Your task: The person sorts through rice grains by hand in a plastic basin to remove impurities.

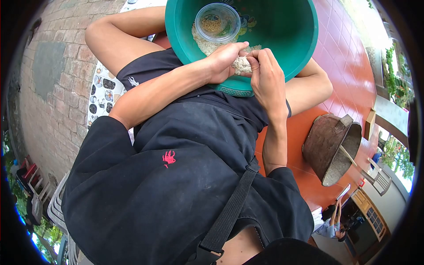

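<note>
A deep green basin (pixel 289 39) rests on my lap between my bent legs, with pale rice grains (pixel 204 45) along its near bottom. My left hand (pixel 222 61) is cupped palm up over the basin's near rim, with a small heap of rice (pixel 241 65) in it. Close against that heap, my right hand (pixel 268 76) has its thumb and fingers pinched together; anything between the fingertips is too small to tell. A clear plastic tub (pixel 232 31) with brownish grains (pixel 212 24) in its bottom stands inside the basin, just beyond my left hand.
To my right, a large brown pot-like vessel (pixel 320 137) with a stick in it lies tilted on red floor tiles (pixel 287 150). A person (pixel 331 227) is farther back. Paving bricks (pixel 66 79) lie on the left; chairs (pixel 39 194) stand behind.
</note>
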`<state>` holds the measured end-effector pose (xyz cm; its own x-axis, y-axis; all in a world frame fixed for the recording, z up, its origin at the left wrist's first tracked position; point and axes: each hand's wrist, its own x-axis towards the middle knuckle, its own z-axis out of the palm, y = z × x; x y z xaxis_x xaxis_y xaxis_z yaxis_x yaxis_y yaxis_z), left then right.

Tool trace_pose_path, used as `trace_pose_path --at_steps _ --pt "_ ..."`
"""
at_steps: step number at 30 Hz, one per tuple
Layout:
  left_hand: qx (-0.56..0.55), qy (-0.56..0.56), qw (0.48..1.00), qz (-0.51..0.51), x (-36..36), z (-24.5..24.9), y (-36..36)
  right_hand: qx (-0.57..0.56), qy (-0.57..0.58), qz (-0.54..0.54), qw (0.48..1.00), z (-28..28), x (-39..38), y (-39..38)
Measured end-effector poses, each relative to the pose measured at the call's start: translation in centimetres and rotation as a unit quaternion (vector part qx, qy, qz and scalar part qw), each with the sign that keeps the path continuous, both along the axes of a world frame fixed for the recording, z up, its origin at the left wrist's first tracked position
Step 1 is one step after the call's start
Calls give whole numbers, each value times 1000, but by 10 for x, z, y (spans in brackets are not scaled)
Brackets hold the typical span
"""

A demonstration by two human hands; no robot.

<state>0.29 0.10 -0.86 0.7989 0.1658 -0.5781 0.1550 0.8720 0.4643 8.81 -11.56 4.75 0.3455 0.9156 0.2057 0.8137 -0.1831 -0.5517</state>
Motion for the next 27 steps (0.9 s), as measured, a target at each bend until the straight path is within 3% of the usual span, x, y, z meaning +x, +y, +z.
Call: trace_pose_path --at_steps 5,10,16,27 --pt "18 7 1000 7 -4 21 -1 175 25 3 984 14 -4 31" --pt "21 -3 1000 3 -8 29 0 180 -3 14 984 13 -3 32" --pt "15 -6 1000 2 -5 18 -1 15 69 0 997 -4 0 2" --pt "16 9 1000 -16 -5 10 1 -40 34 20 998 -13 1 -4"
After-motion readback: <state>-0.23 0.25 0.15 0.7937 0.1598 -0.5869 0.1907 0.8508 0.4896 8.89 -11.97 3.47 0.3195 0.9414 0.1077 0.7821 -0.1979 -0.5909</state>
